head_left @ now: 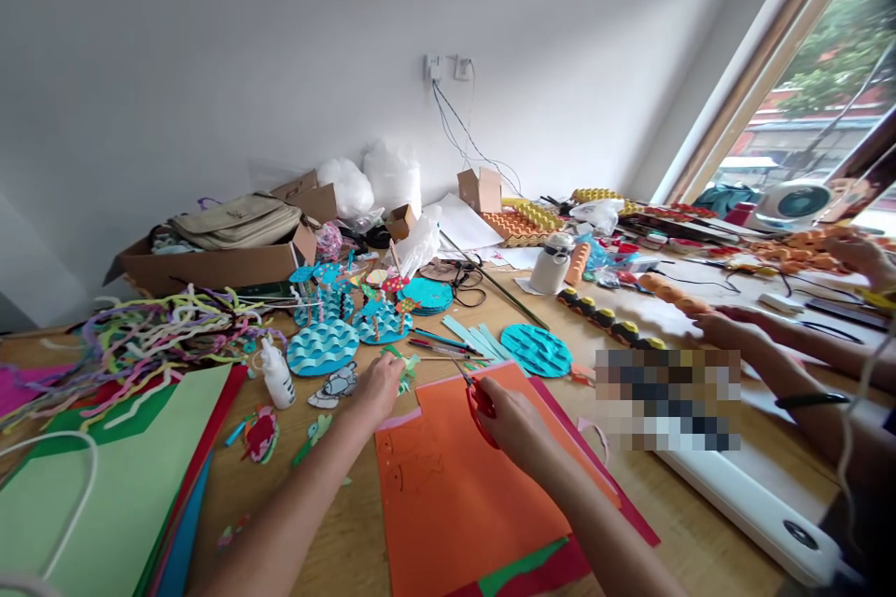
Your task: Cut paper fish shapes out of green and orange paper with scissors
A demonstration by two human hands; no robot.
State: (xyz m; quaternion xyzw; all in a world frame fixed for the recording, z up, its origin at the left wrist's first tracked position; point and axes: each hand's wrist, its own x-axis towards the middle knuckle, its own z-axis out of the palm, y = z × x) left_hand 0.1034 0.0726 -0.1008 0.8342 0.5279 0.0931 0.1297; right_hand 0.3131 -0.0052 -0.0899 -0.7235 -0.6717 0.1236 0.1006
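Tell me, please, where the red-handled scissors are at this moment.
In the head view, the red-handled scissors are just right of centre, held in the person's right hand over the upper part of the orange sheet.

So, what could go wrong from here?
The right hand holds red scissors near the orange sheet's far edge; a slip might nick the paper. The white bottle stands upright near the left forearm, so a sideways sweep could tip it. The green cutout by the left hand might crease.
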